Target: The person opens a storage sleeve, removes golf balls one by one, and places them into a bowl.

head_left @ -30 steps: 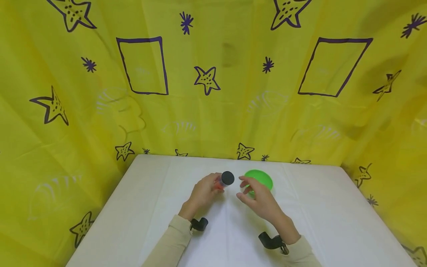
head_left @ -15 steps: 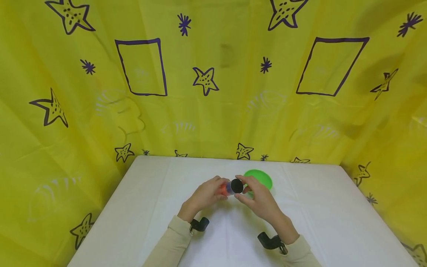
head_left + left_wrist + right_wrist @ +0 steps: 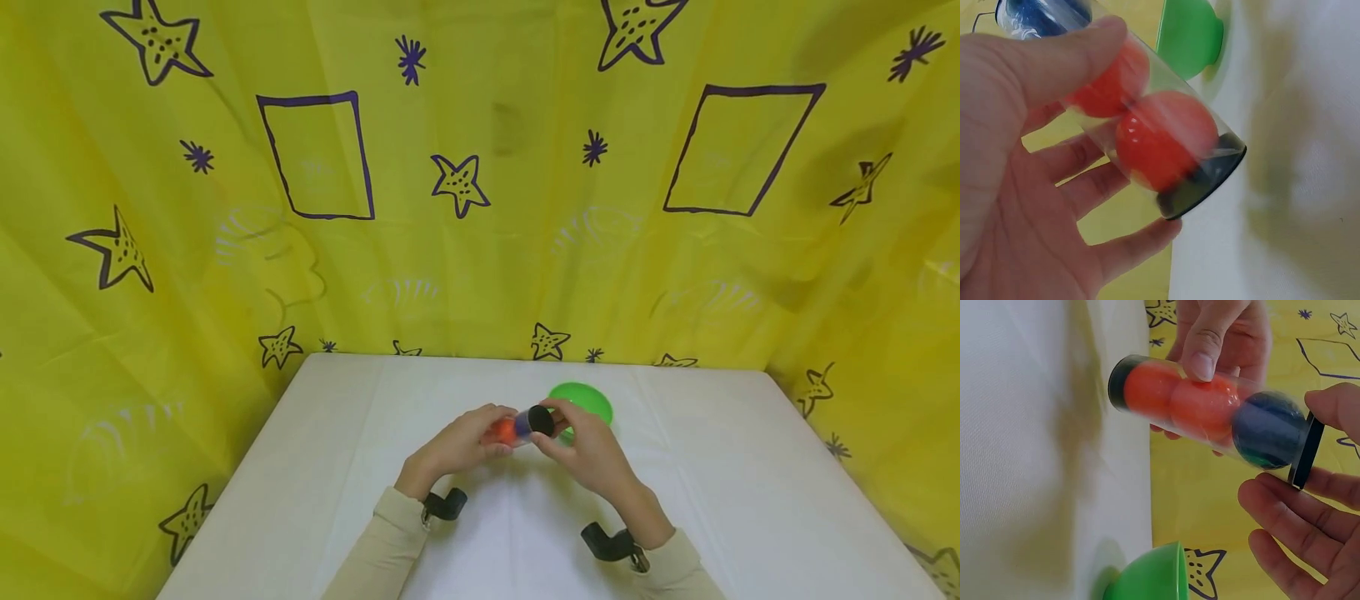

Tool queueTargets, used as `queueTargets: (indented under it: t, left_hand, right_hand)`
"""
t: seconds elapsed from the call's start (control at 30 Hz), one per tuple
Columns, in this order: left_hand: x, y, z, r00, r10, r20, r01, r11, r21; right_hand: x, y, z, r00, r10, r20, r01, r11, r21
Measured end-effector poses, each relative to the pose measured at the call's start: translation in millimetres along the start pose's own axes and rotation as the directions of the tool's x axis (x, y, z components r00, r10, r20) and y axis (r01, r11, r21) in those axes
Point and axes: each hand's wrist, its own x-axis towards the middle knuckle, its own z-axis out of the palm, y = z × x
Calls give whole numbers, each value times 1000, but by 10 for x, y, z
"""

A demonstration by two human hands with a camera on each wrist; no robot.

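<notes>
A clear plastic tube (image 3: pixel 1225 442) hangs tilted above the table, its black lid (image 3: pixel 1307 453) pointing to the right. Inside it are two orange-red balls (image 3: pixel 1166 140) and a dark blue ball (image 3: pixel 1269 430) beside the lid; a black base (image 3: pixel 1210 178) closes the other end. My left hand (image 3: pixel 463 440) grips the tube around its middle, thumb across the clear wall. With thumb and fingers at opposite edges of the lid, my right hand (image 3: pixel 592 454) pinches it. The lid is still on the tube.
Just behind my right hand, a green bowl (image 3: pixel 588 398) stands on the white-covered table (image 3: pixel 390 400). A yellow curtain (image 3: pixel 480 258) with drawn stars hangs along the back and sides. Black camera mounts (image 3: pixel 607 542) sit on both wrists.
My left hand has brought the tube rightward and tipped it toward my right hand. The right hand, earlier apart from the tube, has closed its fingers on the lid.
</notes>
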Motion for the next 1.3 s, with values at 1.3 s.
queueTargets:
  t: [1.3]
  left_hand:
    - [-38,-135,-100,1000,-15,-23,8,966,-257]
  right_hand:
    - [50,79,46,958,254,130,-283,903,324]
